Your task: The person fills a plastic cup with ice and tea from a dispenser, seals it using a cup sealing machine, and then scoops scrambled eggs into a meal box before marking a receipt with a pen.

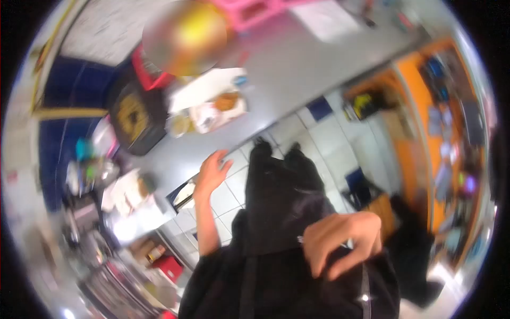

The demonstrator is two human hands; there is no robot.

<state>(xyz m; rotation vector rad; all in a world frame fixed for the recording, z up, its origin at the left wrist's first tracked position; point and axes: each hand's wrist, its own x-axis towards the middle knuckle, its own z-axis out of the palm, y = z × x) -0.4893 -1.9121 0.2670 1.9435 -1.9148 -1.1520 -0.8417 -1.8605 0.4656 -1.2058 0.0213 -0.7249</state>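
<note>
Grey worktop point(297, 69): it slanted across the upper view, smooth and metal-looking, with food and containers set along it.
Left hand point(212, 174): it hung just beside the worktop's near edge, above the tiled floor point(287, 132), its fingers spread apart and nothing seen between them.
Right hand point(344, 239): it was bent in front of the dark clothing point(284, 207), fingers curled toward the thumb; a small pale patch showed in the bend, but whether they gripped anything could not be told.
Pale tray point(235, 112): it lay on the worktop near that edge, beyond the left hand and apart from it, with brown food point(227, 101) at one end and something whitish at the other.
Tray's handling: probably light and rather bendy, its load loose enough to slide if tipped; opposite rims looked the best hold, kept level.
Clear container point(180, 123): it stood right beside the tray with something yellowish in it; likely light and slick, best taken around the sides.
White sheet point(202, 90): it was spread behind the tray, probably thin and soft.
Dark holder point(156, 125): it bore a yellow-brown patch, contents or print, too blurred to tell.
Pink crate point(260, 13): it sat at the far side, its contents unclear.
</note>
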